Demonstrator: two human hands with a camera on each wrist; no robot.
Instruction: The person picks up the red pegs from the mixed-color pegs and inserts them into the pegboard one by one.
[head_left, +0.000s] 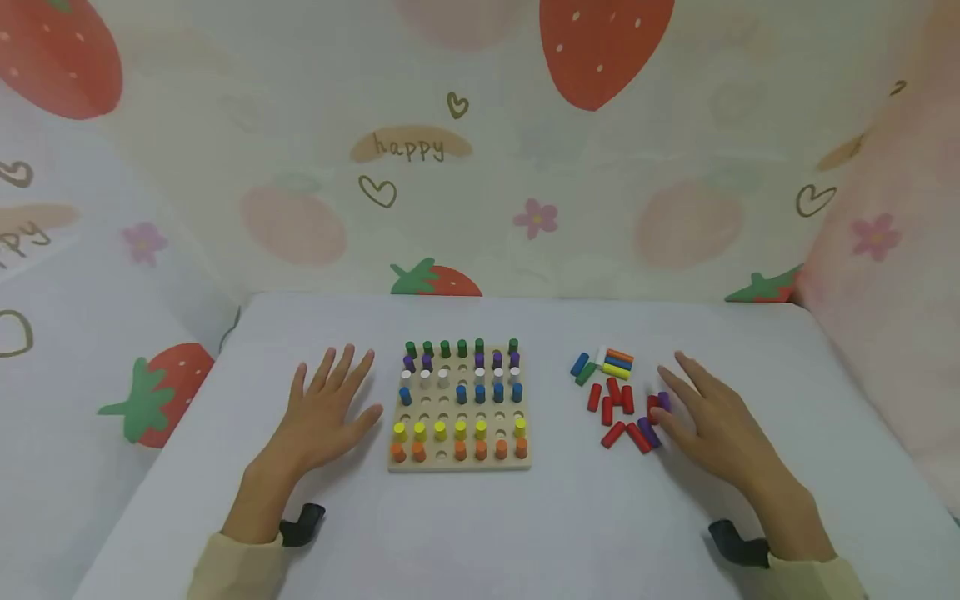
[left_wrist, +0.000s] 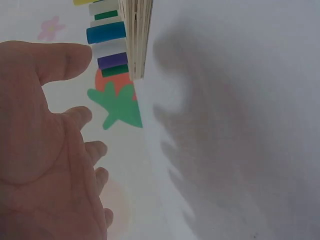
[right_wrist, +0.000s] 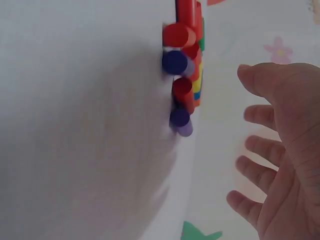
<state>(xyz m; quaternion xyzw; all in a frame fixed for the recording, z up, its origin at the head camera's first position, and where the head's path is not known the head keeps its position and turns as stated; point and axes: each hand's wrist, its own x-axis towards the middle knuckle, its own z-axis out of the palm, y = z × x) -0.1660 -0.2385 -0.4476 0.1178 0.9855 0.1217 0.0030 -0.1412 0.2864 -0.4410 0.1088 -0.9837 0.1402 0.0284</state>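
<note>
A wooden pegboard (head_left: pixel 459 468) lies on the table with rows of green, purple, white, blue, yellow and orange pegs standing in it. One whole row of holes is bare, and other rows have gaps. My left hand (head_left: pixel 322 421), fingers spread and holding nothing, is just left of the board. To the board's right lies a loose group of pegs, mostly red pegs (head_left: pixel 594 397). My right hand (head_left: pixel 716 429) hovers at the right side of that group with its fingers extended. Its thumb overlaps a red peg and a purple peg (right_wrist: pixel 180 117) in the head view.
Behind the red pegs lie a blue peg (head_left: pixel 579 364), a green peg (head_left: pixel 587 374), and white, orange and yellow ones. A white cloth covers the table (head_left: pixel 465 542). Strawberry-print fabric (head_left: pixel 300 125) hangs behind and at both sides. Black wrist mounts (head_left: pixel 738 546) project from both wrists.
</note>
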